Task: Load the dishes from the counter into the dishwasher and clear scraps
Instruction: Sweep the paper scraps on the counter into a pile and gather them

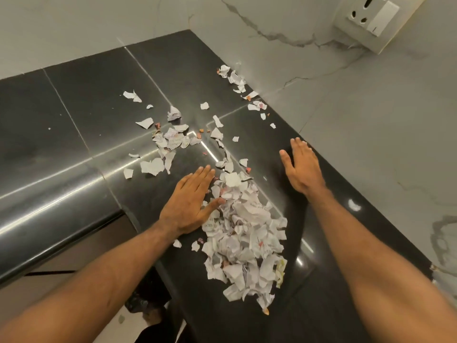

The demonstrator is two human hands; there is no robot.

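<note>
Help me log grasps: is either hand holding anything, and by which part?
Nothing is held. The left hand presses flat against the scrap pile; the right hand rests flat on the counter.

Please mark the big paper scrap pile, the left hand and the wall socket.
paper scrap pile (244, 238), head view, middle of the heap.
left hand (189, 206), head view, back of the hand, flat beside the pile.
wall socket (359, 9), head view, faceplate between the pin holes.
</note>
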